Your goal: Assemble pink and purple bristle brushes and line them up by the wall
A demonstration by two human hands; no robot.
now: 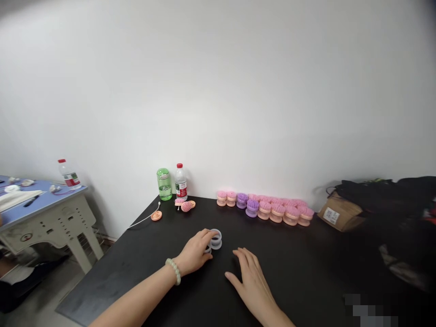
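Two small grey round pieces, hollow on top and flanged like a spool, stand side by side on the black table (pixel 136 254). My left hand (pixel 195 252), with a pale green bead bracelet at the wrist, has its fingers and thumb closed round the nearer grey piece (pixel 207 249), which is mostly hidden. Its fingertips reach over the edge of the farther grey piece (pixel 217 244). To the right, my right hand (pixel 251 278) hovers over or rests on the tabletop, fingers stretched and thumb apart, holding nothing.
Several pink bristled scrubbers (pixel 277 211) and two purple ones (pixel 252 207) line the wall. A green bottle (pixel 164 185), a water bottle (pixel 181 184), loose scrubber parts (pixel 186 206) and an orange disc (pixel 156 215) lie back left. A cardboard box (pixel 342 212) and a dark bag (pixel 384 218) are right.
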